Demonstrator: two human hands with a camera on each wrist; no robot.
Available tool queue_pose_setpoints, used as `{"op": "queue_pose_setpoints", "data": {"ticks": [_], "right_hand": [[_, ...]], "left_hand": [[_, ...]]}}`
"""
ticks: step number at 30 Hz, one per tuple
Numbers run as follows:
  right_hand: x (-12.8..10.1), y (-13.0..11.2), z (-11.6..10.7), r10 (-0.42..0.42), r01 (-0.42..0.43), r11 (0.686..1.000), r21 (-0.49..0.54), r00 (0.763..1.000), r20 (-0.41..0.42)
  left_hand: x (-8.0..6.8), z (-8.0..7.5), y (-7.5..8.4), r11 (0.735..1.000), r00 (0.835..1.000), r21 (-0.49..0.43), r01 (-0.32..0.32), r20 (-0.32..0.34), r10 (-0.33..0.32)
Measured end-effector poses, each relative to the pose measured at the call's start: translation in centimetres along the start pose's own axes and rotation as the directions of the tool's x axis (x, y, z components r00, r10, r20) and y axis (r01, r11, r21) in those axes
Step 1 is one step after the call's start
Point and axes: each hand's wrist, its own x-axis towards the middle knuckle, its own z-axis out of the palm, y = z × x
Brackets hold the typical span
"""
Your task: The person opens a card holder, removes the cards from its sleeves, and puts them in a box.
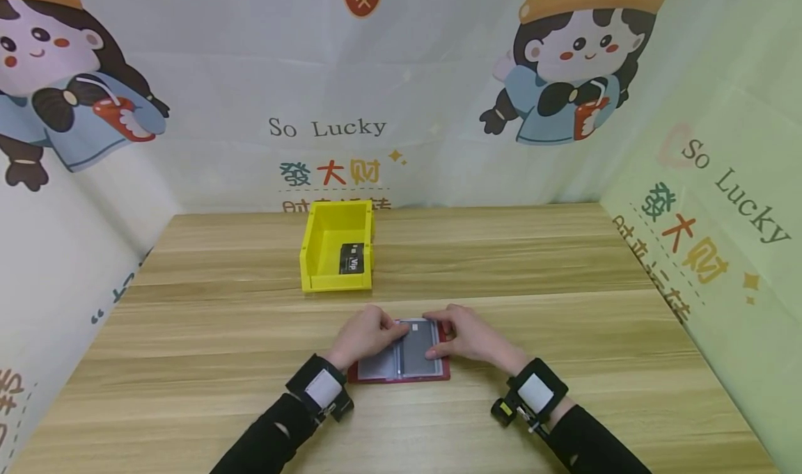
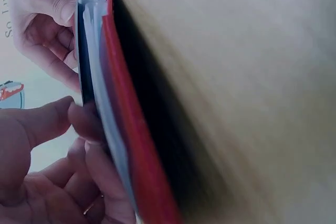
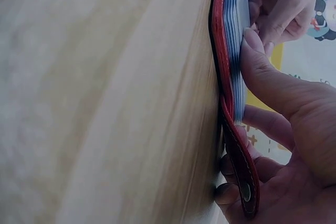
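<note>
An opened red card holder point(image 1: 446, 369) with clear plastic sleeves lies on the wooden table. On its right-hand page is a dark grey card point(image 1: 416, 356) with a small pale square near the top. My left hand point(image 1: 370, 335) pinches this card near its upper left, thumb and finger meeting at its edge in the left wrist view. My right hand point(image 1: 470, 335) grips the holder's right side. In the right wrist view, its thumb point(image 3: 262, 66) presses the top sleeve while other fingers reach behind the stacked sleeves, by the red snap strap point(image 3: 241, 166).
A yellow bin point(image 1: 322, 244) stands behind the hands, toward the back of the table point(image 1: 501, 258). Inside it lies a black card point(image 1: 352, 259) marked "Vip". Printed cloth walls point(image 1: 438, 112) enclose the back and sides.
</note>
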Motion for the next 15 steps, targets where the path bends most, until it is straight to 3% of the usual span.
{"op": "queue_pose_setpoints", "data": {"ticks": [6, 15], "right_hand": [[-0.15, 0.02, -0.02, 0.011, -0.011, 1.0, 0.009, 1.0, 0.003], [-0.19, 0.07, 0.14, 0.025, -0.025, 1.0, -0.01, 1.0, -0.001]], "left_hand": [[0.07, 0.3, -0.06, 0.999, 1.0, 0.048, 0.007, 0.019, -0.008], [-0.04, 0.39, -0.16, 0.999, 1.0, 0.048, 0.012, 0.0, -0.011]]}}
